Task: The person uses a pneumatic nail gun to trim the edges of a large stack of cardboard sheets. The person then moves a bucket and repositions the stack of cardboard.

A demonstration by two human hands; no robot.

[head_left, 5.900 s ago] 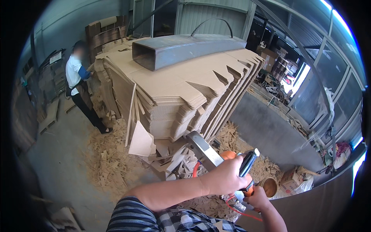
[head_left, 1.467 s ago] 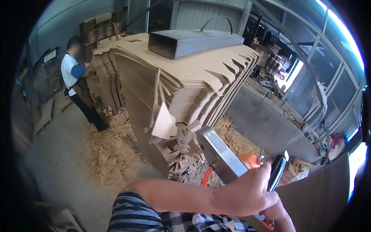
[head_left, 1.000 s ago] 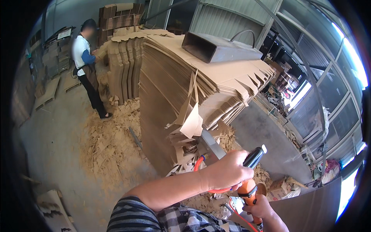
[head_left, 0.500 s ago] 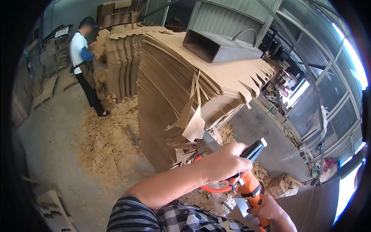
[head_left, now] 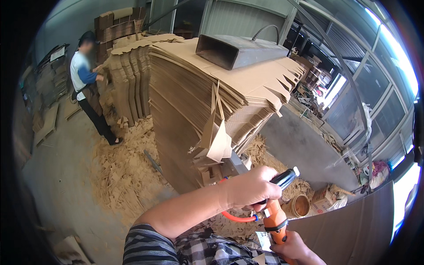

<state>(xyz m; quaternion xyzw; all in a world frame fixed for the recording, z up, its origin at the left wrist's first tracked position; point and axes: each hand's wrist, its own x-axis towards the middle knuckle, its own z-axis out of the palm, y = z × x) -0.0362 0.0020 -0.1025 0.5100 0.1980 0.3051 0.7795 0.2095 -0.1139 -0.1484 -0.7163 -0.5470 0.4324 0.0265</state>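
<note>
The orange power tool (head_left: pixel 274 219) is held in front of the person, its metal nose (head_left: pixel 238 164) near the cardboard stack (head_left: pixel 181 101); contact can't be told. The left hand (head_left: pixel 260 189) has its fingers wrapped around the black handle (head_left: pixel 287 176), the right hand (head_left: pixel 293 247) around the orange body. A red hose (head_left: pixel 238 218) curves alongside. A metal tube (head_left: pixel 254 55) rests atop the stack; a co-worker (head_left: pixel 86 81) stands further left.
</note>
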